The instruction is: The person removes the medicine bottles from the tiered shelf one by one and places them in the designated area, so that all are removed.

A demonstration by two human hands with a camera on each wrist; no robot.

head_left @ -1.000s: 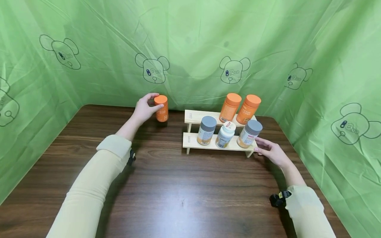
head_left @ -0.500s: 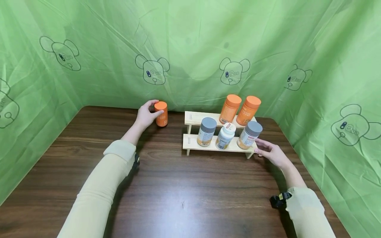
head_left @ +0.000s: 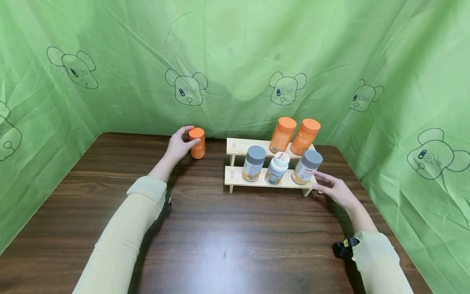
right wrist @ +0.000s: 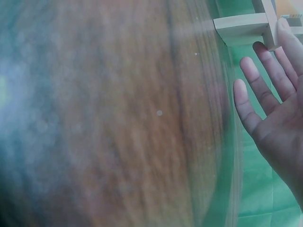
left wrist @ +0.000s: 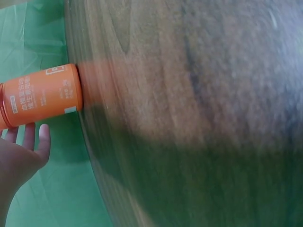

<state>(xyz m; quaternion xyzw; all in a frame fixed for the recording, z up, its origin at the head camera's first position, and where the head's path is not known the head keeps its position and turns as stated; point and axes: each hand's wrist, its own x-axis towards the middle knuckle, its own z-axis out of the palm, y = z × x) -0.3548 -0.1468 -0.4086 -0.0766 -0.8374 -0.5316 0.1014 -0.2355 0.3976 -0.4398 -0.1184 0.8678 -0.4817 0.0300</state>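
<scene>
At the back left, my left hand (head_left: 178, 145) grips an orange pill bottle (head_left: 198, 148) near its cap, thumb in front and fingers behind. The bottle stands upright on the table, its base against the wood in the left wrist view. My right hand (head_left: 336, 190) holds the right end of a two-tier wooden rack (head_left: 235, 179), with the thumb at the lower board's corner; its other fingers are spread out in the right wrist view. On the rack's upper tier stand two orange bottles (head_left: 282, 136). The lower tier carries two grey-capped bottles (head_left: 253, 164) and a white bottle (head_left: 277, 169) between them.
The dark wooden table (head_left: 220, 237) stretches from the rack toward the person. Green cloth (head_left: 235, 61) with bear-face drawings hangs along the back and both sides, close behind the bottle and the rack.
My left hand has lowered the orange bottle from above the table onto the wood, then stayed around it. The right hand and the rack have kept their place.
</scene>
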